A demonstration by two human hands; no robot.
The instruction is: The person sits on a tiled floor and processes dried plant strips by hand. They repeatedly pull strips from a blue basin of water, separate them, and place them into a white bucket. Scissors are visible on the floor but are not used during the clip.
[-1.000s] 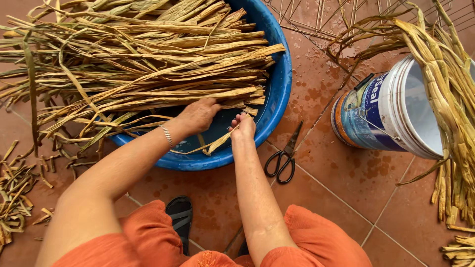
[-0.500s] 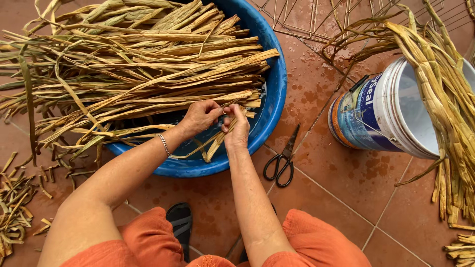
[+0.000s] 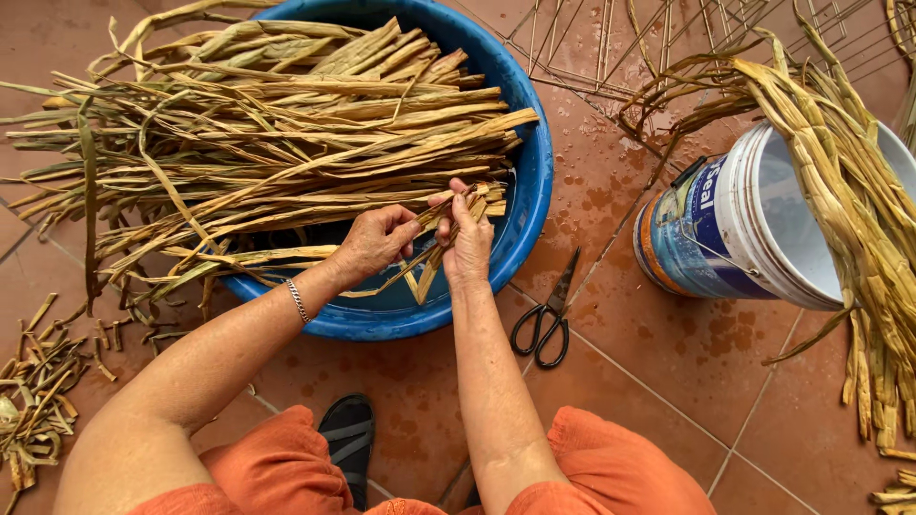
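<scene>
A big blue basin (image 3: 530, 181) on the tiled floor holds a heap of long dried yellow-green plant strips (image 3: 267, 124) that spill over its left rim. My left hand (image 3: 374, 240) and my right hand (image 3: 468, 240) meet over the basin's near side. Both pinch the end of the same dried strip (image 3: 431, 221) from the pile, fingers closed on it. A thin bracelet sits on my left wrist.
Black-handled scissors (image 3: 546, 319) lie on the tiles right of the basin. A tipped white and blue bucket (image 3: 735, 229) holds more strips (image 3: 859, 210) at the right. A wire frame (image 3: 611, 48) lies behind it. Cut scraps (image 3: 38, 401) litter the floor at left. My black sandal (image 3: 348, 439) is below.
Both hands have moved up from the basin's near rim into the pile and closed together on one strip. The view has shifted slightly.
</scene>
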